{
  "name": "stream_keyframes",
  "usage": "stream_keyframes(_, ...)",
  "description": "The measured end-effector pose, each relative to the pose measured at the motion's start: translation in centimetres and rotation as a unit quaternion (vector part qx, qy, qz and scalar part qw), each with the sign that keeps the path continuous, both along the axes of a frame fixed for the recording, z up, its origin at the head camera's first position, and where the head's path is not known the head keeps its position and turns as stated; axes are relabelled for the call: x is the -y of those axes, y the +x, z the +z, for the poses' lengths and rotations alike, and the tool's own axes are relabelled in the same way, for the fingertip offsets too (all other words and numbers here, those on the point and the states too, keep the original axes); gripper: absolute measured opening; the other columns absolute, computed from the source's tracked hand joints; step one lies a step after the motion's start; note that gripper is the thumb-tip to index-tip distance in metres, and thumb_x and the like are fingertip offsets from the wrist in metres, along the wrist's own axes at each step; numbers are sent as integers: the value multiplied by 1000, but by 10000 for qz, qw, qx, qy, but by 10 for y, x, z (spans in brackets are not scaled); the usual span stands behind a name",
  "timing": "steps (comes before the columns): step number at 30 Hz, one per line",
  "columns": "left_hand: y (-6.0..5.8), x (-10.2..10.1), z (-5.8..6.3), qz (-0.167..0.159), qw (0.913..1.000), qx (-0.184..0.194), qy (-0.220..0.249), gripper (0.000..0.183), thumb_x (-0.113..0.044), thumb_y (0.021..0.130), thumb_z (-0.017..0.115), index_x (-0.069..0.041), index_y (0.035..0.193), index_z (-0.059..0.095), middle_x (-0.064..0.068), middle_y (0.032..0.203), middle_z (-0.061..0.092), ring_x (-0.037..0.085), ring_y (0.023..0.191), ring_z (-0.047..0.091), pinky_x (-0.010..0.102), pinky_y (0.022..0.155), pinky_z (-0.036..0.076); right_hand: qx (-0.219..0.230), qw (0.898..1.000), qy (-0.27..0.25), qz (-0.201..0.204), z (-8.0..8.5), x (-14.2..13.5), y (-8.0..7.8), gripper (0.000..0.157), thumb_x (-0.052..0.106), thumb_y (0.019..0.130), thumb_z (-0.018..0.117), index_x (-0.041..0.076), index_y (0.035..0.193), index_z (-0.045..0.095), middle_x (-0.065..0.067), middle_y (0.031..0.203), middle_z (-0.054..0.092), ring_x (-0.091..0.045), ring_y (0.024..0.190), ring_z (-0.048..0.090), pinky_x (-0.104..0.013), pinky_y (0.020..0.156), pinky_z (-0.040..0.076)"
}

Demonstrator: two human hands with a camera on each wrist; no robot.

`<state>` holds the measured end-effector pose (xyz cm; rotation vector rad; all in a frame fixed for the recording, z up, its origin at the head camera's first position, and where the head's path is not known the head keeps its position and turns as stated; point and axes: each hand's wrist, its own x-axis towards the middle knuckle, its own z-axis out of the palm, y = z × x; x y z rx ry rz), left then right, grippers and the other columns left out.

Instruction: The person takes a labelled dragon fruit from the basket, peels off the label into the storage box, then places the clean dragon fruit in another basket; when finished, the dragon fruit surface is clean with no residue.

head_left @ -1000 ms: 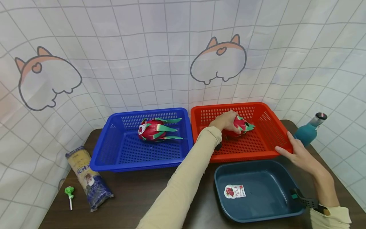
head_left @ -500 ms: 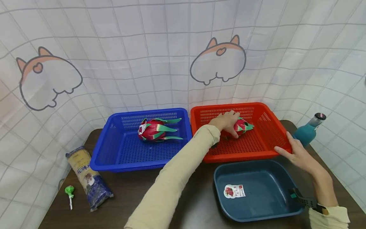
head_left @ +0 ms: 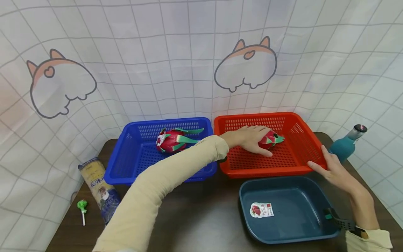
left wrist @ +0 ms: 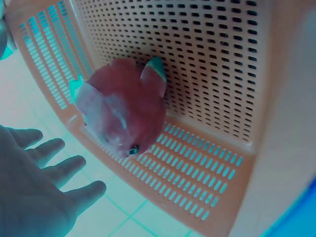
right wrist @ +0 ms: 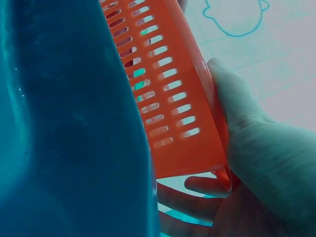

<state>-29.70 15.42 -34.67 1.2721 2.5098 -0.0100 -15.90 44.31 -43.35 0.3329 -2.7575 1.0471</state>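
Note:
My left hand hovers over the red basket, fingers spread and straight, with nothing in its grasp. Just beyond it lies a red dragon fruit with green tips, partly covered by the hand in the head view. In the left wrist view a gap shows between the hand and that dragon fruit. My right hand grips the front right corner of the red basket, thumb along one side and fingers round the other. Its thumb lies against the rim of the basket in the right wrist view.
To the left stands a blue basket with another dragon fruit. A dark teal tray with a sticker sits in front. A blue bottle stands at the right; a yellow-and-blue packet and a green lollipop lie left.
My left hand has let go of the dragon fruit in the red basket and straightened its fingers. Its forearm has swung left across the blue basket. The right hand keeps its hold.

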Motion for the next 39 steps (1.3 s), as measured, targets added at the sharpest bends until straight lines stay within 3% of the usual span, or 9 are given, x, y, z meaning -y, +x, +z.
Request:
stream_keyframes(6,13,25,3,-96,9999,-103,69,94,-78,84,39,-30,157,4,-9,165,5,20,153,5,48,124,7,75,9999,-52,-46,-2,2,1,76,14,93,62,-1,153,16,18,112,52,14,91,52,-7,75,46)
stream_keyframes(10,25,52,2,-147,9995,-125,236,89,-78,85,37,-32,157,9,-10,165,6,21,154,2,50,124,3,77,10000,-60,-3,-2,4,1,77,15,94,61,0,154,14,2,115,55,14,91,52,-7,75,46)
stream_keyframes(17,37,100,-1,-104,9983,-161,542,82,-74,88,36,-32,156,15,-7,165,10,22,154,1,52,123,2,112,9999,43,-28,1,2,-2,79,14,94,61,-3,153,11,-3,115,56,18,91,49,-5,74,44)
stream_keyframes(22,39,127,-7,87,9978,-180,634,80,-72,90,36,-32,156,16,-6,165,10,22,154,2,53,123,4,296,9994,152,-123,2,-1,1,83,17,96,58,-5,153,2,-26,120,51,20,90,42,-5,72,42)
stream_keyframes(28,51,163,-14,276,9945,-227,981,78,-69,91,39,-29,156,20,-3,164,13,25,153,7,55,122,7,294,9993,163,-157,-2,3,0,81,18,95,59,-3,154,7,-23,118,53,17,90,46,-8,72,45)
stream_keyframes(33,64,191,-21,576,9886,-534,1281,79,-71,90,38,-28,155,21,-1,163,18,26,153,11,57,121,9,334,9991,197,-168,0,3,0,82,19,96,58,-4,154,5,-26,121,52,20,90,42,-10,70,44)
stream_keyframes(39,81,225,-34,928,9809,-1159,1259,81,-74,88,37,-30,155,23,-3,163,20,24,153,11,60,120,11,396,9986,257,-220,2,-1,2,82,19,96,59,-10,151,5,-30,119,54,22,88,41,-11,67,45)
